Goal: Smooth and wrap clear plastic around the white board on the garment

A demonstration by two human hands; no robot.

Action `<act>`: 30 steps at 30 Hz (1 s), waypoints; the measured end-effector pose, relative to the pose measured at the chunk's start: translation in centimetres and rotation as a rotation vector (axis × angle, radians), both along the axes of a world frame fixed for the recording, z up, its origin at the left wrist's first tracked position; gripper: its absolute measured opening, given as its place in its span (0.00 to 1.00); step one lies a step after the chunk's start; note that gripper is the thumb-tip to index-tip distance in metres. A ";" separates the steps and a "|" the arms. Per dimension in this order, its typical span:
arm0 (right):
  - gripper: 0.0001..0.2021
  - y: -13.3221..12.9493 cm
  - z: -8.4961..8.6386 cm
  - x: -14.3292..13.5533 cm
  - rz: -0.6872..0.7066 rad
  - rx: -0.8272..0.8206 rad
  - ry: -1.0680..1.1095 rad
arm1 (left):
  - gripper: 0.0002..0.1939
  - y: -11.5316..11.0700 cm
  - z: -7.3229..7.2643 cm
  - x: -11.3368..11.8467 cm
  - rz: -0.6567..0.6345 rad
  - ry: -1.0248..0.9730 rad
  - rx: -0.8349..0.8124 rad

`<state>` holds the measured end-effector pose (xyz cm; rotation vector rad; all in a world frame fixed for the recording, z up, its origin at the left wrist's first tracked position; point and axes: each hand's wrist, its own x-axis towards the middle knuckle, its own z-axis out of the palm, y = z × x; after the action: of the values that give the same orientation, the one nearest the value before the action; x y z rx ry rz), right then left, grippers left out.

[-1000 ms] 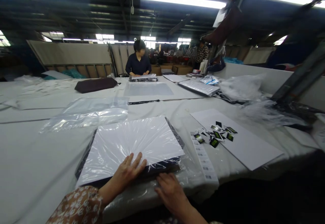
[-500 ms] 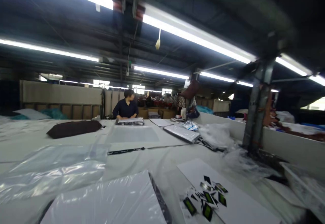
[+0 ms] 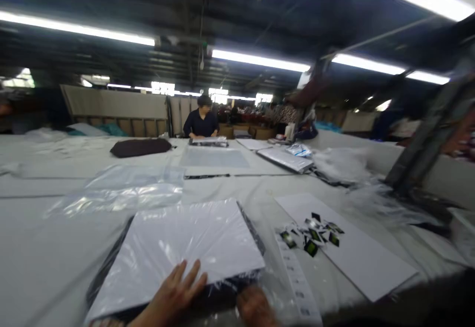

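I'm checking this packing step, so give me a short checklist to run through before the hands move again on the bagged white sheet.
1. Left hand flat on the bagged sheet: ok.
2. Right hand at the bag's near edge: ok, though blurred; grip cannot tell.
3. Bag's near end sealed: cannot tell.
4. Sheet lies flat on the table: ok.
5. Small tags lie apart from the bag, on the white board: ok.
6. Label strip clear of the bag: not ok, it lies right beside the edge.
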<state>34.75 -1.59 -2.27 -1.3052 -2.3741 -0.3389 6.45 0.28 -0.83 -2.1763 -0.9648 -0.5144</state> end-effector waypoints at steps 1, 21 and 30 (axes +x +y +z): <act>0.10 -0.7 -1.2 -0.4 0.021 -0.039 -0.014 | 0.27 -1.3 -0.1 -1.0 0.020 0.044 -0.068; 0.14 -2.8 -5.3 -5.9 0.288 0.033 0.203 | 0.23 -3.2 -0.6 -0.1 0.115 0.073 -0.129; 0.10 -2.0 -6.4 -7.0 0.376 0.070 0.220 | 0.24 -3.6 -0.2 0.2 0.149 0.059 -0.172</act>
<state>27.76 -3.60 -8.66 -0.7952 -2.3302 -0.1541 6.70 -3.29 -1.01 -2.2341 -1.1659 -0.3047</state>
